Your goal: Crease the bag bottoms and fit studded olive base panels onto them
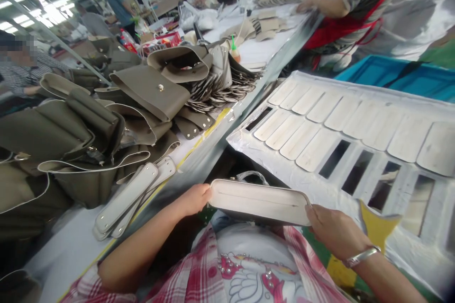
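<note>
Left hand [195, 199] and right hand [329, 227] gripping opposite ends of cream panel [259, 201] (flat, oblong), beside glue board [284, 165]

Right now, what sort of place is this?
Probably a handbag factory line: heaped olive bag flaps, rows of pale cut pieces, and a long panel held between the left hand and right hand.

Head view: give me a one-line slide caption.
The left hand and right hand hold a pale oblong panel by its ends, beside piled olive bag parts.
</note>
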Demonstrator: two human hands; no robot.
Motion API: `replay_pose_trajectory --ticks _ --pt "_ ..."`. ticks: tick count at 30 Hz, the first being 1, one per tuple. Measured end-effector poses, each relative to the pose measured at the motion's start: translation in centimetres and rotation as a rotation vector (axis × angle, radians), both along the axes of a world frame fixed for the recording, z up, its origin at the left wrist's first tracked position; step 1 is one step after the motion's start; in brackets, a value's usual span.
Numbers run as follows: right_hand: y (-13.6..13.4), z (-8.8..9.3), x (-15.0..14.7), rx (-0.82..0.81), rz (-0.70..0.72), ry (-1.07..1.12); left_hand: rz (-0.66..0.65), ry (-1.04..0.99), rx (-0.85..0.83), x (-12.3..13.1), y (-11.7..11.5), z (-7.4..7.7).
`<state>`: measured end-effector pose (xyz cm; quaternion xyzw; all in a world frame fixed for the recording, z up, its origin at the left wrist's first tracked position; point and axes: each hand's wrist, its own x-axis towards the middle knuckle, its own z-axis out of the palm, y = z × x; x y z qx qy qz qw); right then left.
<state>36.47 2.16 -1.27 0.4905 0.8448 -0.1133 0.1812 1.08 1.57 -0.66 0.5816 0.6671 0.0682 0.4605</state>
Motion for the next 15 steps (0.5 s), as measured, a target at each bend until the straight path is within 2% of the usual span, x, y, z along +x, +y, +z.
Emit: replay_pose_trajectory --ticks 4,7,12,15 --pt "0.1 0.1 0.0 -0.028 -0.083 0.025 0.043 -0.054 0.016 0.1 0.0 -0.3" --pt "-0.1 -0.1 0.1 -0.027 -0.099 0.082 0.069 -0.167 -0.073 -0.3 -0.2 -0.4" --pt "-0.3 -0.4 0.6 0.07 0.004 0.105 0.101 -0.423 -0.189 -1.4 -0.6 -0.9" --pt "-0.2 -0.5 0.8 0.047 0.024 0.113 0.122 -0.458 -0.186 -1.3 -0.6 -1.5"
